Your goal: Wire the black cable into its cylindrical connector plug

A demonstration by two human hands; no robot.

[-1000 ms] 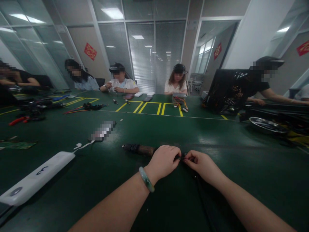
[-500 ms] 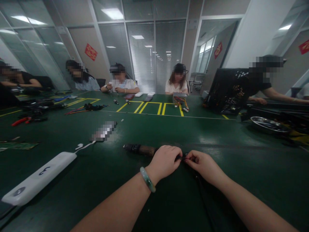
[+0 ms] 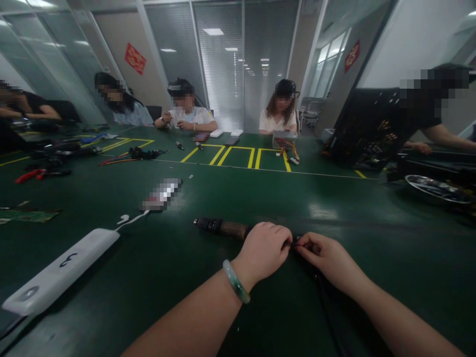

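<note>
A slim rod-shaped tool point(image 3: 232, 229) lies across the green table, with a metal tip and black collar at its left and a brown grip. My left hand point(image 3: 266, 248) is closed over its right end, fingers curled down. Beside it, my right hand point(image 3: 322, 253) pinches at a small dark part close to the left fingertips. What the right fingertips hold is too small and dark to make out. From under the right hand a black cord point(image 3: 325, 302) runs down toward me. A green bangle point(image 3: 236, 281) circles my left wrist.
At left lie a white power bank point(image 3: 63, 270), a cabled phone point(image 3: 161, 194), red-handled pliers point(image 3: 29, 175) and a green circuit board point(image 3: 29, 215). Several people sit across the table. A metal dish point(image 3: 437, 189) and black computer case point(image 3: 366, 129) are at right.
The view has tipped slightly down and shifted, so both hands and the tool appear a little further right. The grips of both hands look the same.
</note>
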